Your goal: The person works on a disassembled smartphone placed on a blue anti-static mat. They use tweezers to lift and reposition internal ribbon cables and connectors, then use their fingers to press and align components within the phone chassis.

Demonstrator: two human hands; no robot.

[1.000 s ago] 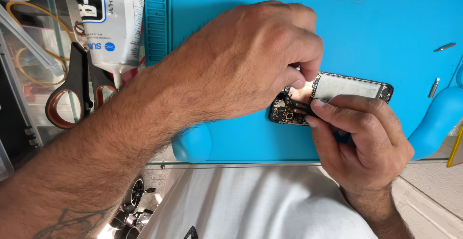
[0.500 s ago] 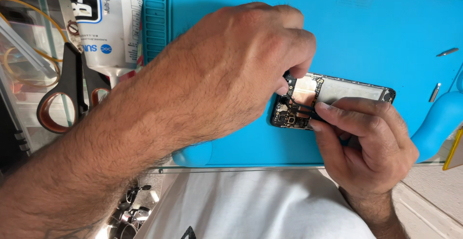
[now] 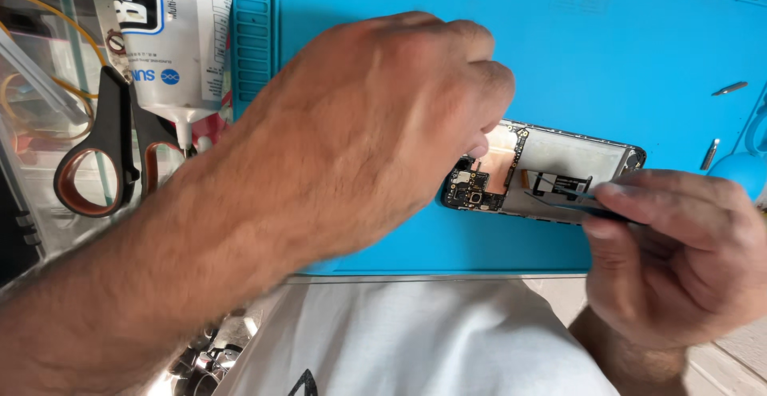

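Opened phone flat on blue mat; left hand pins its board end, right hand pinches tweezers inside it: slip risks tearing a flex.

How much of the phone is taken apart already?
The phone lies opened on the blue mat, back cover off and circuit board showing. The right hand pokes a thin tool inside while the left hand steadies the top end. The board sits inside, not yet lifted out.
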